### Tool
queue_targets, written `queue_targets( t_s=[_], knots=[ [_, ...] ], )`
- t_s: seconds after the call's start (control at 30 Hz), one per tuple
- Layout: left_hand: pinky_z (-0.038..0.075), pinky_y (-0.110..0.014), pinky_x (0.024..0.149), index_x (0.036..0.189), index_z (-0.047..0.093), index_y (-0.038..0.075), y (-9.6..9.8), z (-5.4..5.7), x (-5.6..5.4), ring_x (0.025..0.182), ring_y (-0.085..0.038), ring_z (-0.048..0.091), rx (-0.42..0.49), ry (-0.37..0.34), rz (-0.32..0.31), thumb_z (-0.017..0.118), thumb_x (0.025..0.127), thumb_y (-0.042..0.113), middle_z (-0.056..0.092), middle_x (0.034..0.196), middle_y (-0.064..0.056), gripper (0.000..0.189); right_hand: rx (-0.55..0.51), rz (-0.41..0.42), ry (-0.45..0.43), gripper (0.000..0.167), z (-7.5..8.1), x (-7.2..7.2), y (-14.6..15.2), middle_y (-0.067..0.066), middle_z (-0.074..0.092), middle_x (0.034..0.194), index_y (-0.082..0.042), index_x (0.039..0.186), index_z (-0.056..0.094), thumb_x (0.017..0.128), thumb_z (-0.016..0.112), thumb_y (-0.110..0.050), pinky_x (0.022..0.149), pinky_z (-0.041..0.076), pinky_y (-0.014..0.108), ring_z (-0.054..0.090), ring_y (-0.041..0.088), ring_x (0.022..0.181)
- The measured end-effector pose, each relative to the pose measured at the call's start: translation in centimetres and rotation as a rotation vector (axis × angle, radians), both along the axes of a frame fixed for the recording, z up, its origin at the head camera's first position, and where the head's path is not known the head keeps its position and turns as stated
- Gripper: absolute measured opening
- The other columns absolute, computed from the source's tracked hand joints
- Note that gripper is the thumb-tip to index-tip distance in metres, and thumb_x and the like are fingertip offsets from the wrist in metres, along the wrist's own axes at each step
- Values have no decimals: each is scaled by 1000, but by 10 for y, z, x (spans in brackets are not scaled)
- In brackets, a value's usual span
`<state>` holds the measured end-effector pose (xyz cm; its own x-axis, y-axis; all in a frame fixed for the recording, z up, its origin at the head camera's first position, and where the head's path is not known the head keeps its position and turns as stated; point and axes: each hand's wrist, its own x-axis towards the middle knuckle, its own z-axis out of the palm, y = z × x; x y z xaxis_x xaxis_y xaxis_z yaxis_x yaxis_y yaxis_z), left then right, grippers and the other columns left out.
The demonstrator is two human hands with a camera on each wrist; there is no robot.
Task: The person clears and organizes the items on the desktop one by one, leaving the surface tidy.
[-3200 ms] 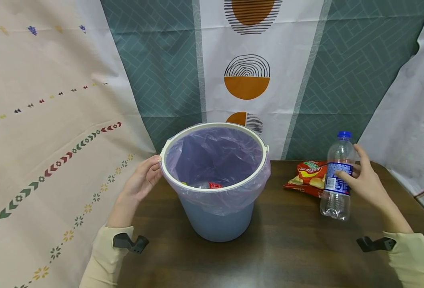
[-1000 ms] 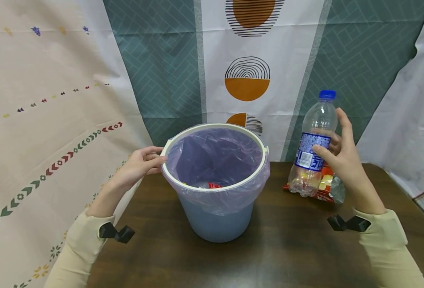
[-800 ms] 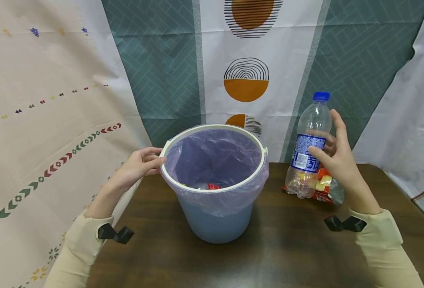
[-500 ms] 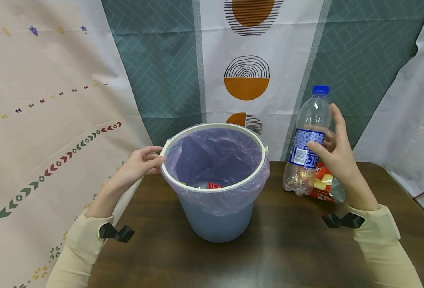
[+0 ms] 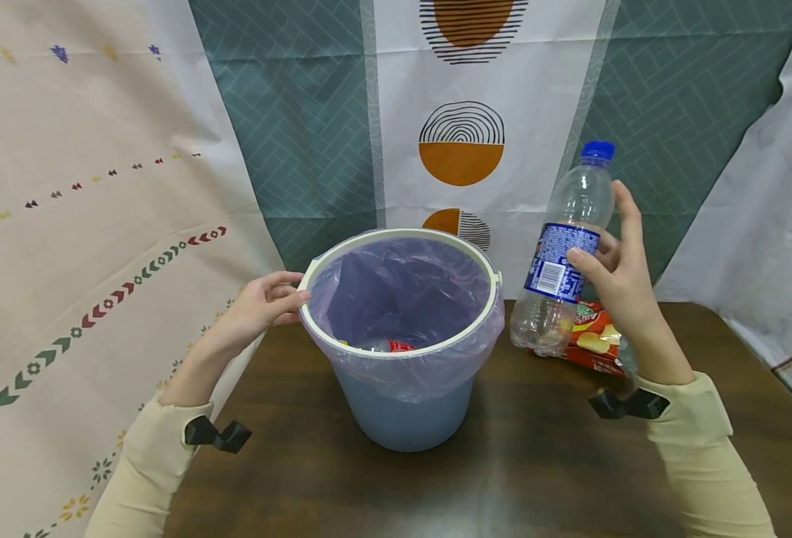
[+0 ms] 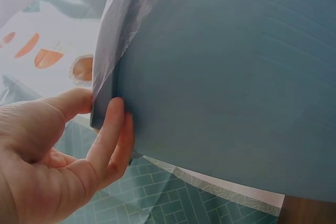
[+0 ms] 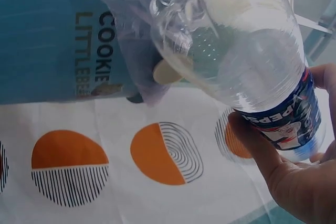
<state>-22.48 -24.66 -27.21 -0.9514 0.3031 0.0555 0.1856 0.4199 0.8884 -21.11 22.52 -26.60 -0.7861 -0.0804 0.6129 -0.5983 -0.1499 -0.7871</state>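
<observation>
A blue trash can stands on the table, its cream rim holding a translucent purple bag. My left hand pinches the can's rim at the left, thumb on top and fingers against the outer wall in the left wrist view. In my right hand is a clear plastic bottle with a blue cap and blue label, held round the label. The bottle tilts, its base toward the can and apart from it in the head view. PEPSI shows on the label in the right wrist view.
Behind the bottle lies a red snack bag, partly covered by it. Inside the can, a red-labelled item shows near the bottom. Patterned cloth hangs behind the brown table.
My right hand has lifted the bottle up and moved it left toward the can, tilting it more. My left hand has closed its thumb over the rim since the first frame, then stayed put.
</observation>
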Motion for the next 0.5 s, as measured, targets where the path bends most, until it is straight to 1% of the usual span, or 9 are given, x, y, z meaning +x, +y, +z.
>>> queue_targets(
  t_s=[0.17,0.37,0.5],
  knots=[
    [58,-23,85,137,39,-4,0,-1,-1,87,-8,69,15,-2,-8,61,96,23,68,101,1,54,-28,-11,-7,76,4,0,-5,10,53,126,-31,152,13,93,53,-4,75,60,26,67,17,102],
    [58,-22,85,137,38,-5,-1,-2,-2,88,-8,69,46,-13,-18,60,96,21,67,99,5,54,-35,-53,-35,76,7,-1,-12,11,51,129,-34,152,14,93,57,-10,75,60,25,65,17,103],
    [58,-23,85,136,38,-5,-1,-4,-3,89,-8,69,55,-15,-30,60,96,20,68,98,5,53,-90,-57,-40,75,8,-1,-17,13,49,130,-34,151,16,92,58,-13,77,60,26,64,20,105]
  ],
)
